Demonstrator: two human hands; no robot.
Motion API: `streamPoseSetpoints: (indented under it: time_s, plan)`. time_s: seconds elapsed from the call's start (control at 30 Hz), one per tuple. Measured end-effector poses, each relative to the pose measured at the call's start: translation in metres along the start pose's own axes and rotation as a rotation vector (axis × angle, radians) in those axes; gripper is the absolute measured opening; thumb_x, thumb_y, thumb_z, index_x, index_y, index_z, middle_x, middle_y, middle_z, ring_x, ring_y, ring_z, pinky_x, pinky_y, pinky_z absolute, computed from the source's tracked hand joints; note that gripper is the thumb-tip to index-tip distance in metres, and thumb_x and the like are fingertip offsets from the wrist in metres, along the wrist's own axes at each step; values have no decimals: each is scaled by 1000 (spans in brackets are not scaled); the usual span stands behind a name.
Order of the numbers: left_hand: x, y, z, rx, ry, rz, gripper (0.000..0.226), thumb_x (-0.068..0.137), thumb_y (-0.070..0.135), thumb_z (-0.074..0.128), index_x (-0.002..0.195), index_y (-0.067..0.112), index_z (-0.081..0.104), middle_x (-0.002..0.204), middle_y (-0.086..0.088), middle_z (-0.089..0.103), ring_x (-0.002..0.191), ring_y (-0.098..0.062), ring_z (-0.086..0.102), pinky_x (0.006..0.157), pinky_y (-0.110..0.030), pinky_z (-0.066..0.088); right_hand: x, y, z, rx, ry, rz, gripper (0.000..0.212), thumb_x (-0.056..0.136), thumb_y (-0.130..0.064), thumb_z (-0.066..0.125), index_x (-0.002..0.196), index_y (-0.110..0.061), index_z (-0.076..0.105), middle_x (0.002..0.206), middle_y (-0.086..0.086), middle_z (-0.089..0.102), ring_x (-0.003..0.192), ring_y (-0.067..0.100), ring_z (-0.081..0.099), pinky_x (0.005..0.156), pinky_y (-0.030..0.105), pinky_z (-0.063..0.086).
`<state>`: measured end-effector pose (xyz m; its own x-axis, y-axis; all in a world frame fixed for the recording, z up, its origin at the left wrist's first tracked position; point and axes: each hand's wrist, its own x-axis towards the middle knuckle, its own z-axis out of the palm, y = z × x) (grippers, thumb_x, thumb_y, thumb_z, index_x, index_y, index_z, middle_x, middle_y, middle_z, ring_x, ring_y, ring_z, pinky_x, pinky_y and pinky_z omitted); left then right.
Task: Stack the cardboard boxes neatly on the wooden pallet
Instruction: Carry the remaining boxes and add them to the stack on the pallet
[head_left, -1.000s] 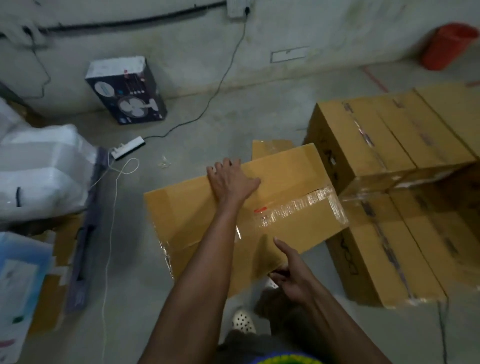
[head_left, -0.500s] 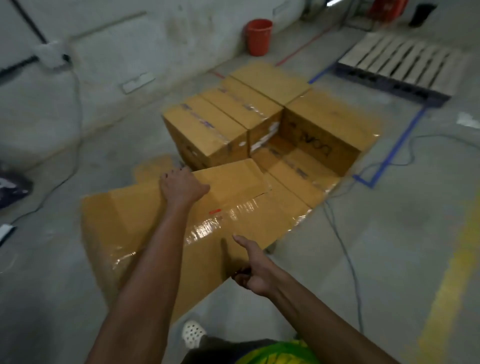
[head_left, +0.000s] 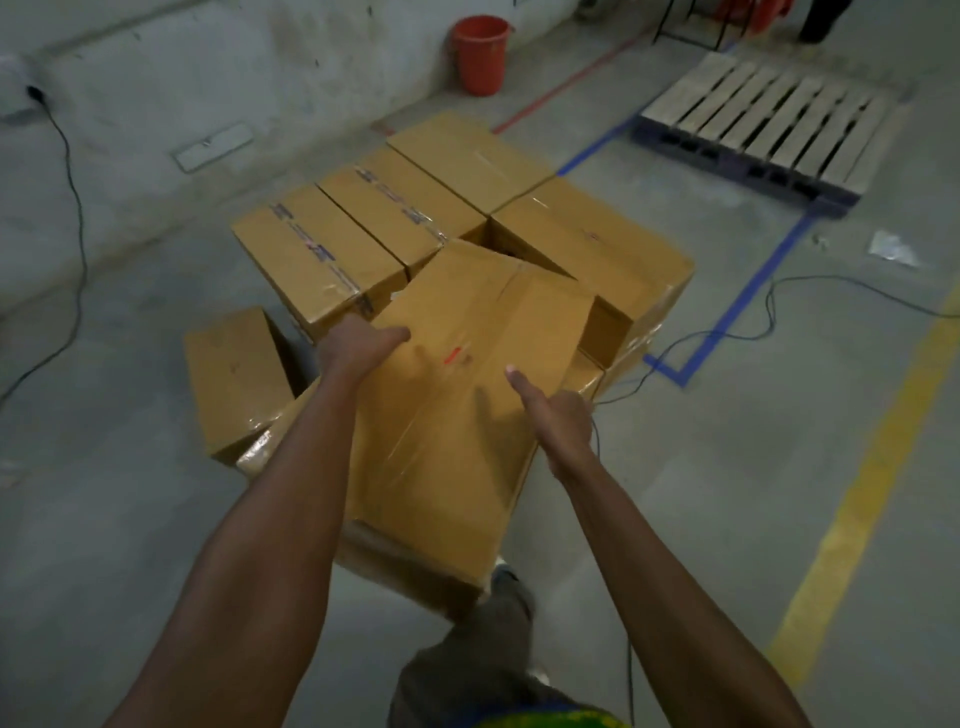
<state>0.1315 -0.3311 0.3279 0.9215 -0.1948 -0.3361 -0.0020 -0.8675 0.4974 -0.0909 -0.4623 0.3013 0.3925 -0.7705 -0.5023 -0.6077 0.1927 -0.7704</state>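
Floor (head_left: 727, 467): box (head_left: 467, 322) between both grips (head_left: 358, 345) (head_left: 561, 415)

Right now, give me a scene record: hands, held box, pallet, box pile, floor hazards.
left hand: grips carried box's left edge
right hand: grips its right edge, thumb on top
carried box: held between both hands, over the pile's near side
pallet: bare, far right, beyond blue tape
box pile: on floor near wall
cable: across floor toward pallet
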Motion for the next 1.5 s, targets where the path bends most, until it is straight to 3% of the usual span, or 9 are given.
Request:
streamPoseSetpoints:
  time_s: [0.1,0.33,0.8,0.93,1.03,1.13,1.27,1.37,1.5]
  plan:
    - [27,23,26,-123,-17,-60,70,76,58,77,121,8,60,115,-6,64,107,-29,62,94,-48,54,58,-33,-9,-226,68,-33,122,58,-99,45,127,0,62,135,20,56,125,36,51,102,46,47]
    - [62,67,99,-280,-39,-249,67,68,58,74,119,14,71,115,-9,73,107,-32,68,91,-37,54,186,-92,-33,-546,144,-85,128,69,-90,55,150,5,26,154,19,26,140,38,31,112,51,35]
    - [156,144,207,-381,-22,-518,57,66,56,73,104,14,70,103,-5,72,97,-30,68,81,-31,51,423,-133,2,-822,-84,11,123,73,-83,60,155,1,23,162,16,18,148,38,15,116,59,18]
    - [201,155,251,-378,-8,-615,70,51,67,61,95,13,68,92,-7,72,96,-32,67,96,-45,52,495,-139,25,-848,-161,-6,122,72,-84,60,153,0,26,160,14,22,146,36,19,113,59,21]
    - [223,169,268,-444,25,-687,46,71,47,76,95,10,66,93,-1,67,91,-26,64,78,-35,51,538,-141,44,-891,-191,-48,116,74,-82,60,150,0,30,156,13,27,144,34,23,110,58,22]
    - [237,176,292,-569,34,-725,32,81,31,76,102,9,64,102,8,58,97,-12,52,74,-29,40,561,-131,57,-962,-202,-80,108,78,-78,59,149,-1,31,153,11,27,140,32,25,109,56,22]
    - [230,170,334,-863,-133,-819,61,77,34,76,133,19,57,129,-3,63,114,-26,60,89,-40,52,559,-92,47,-1000,-330,-106,95,84,-64,63,153,-8,30,159,7,19,143,34,22,111,58,22]
    - [203,177,345,-981,-152,-921,57,86,26,72,139,23,50,131,-2,59,115,-28,57,99,-51,50,538,-60,26,-1046,-356,-22,93,85,-58,66,156,-15,23,163,7,11,148,34,14,115,59,17]
    - [154,176,371,-1082,-254,-1217,66,81,41,69,138,15,49,139,-14,51,118,-35,51,94,-53,47,512,-40,-7,-938,-128,377,94,86,-47,69,155,-12,17,158,15,16,141,36,24,111,50,31]
